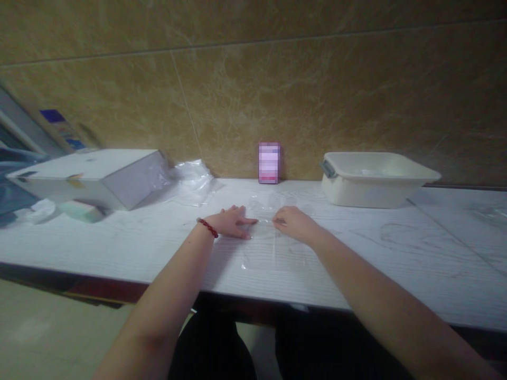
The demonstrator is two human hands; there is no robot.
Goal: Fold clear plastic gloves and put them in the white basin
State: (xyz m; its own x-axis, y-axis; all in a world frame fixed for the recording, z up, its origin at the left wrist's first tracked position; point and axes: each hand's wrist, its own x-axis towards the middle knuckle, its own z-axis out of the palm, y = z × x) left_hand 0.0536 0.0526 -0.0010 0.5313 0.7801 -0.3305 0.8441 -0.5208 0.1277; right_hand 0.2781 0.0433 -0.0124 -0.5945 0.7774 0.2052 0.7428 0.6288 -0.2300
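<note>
A clear plastic bag [273, 253] lies flat on the white wood-grain table [166, 248] in front of me. My left hand [233, 221], with a red bead bracelet [208, 227] at the wrist, rests on its left side, fingers spread and the index finger stretched to the right. From the other side my right hand [295, 224] pinches the film near the bag's upper middle, thumb and fingers pressed together. A small gap separates the two hands' fingertips. The bag's outline is faint, so its far edge is hard to make out.
A white box [87, 174] stands at the left, with crumpled clear plastic [194, 182] beside it and a pale green block [81, 211] in front. A phone [269, 163] leans on the tiled wall. At the right back sits a cream plastic basin [372, 184].
</note>
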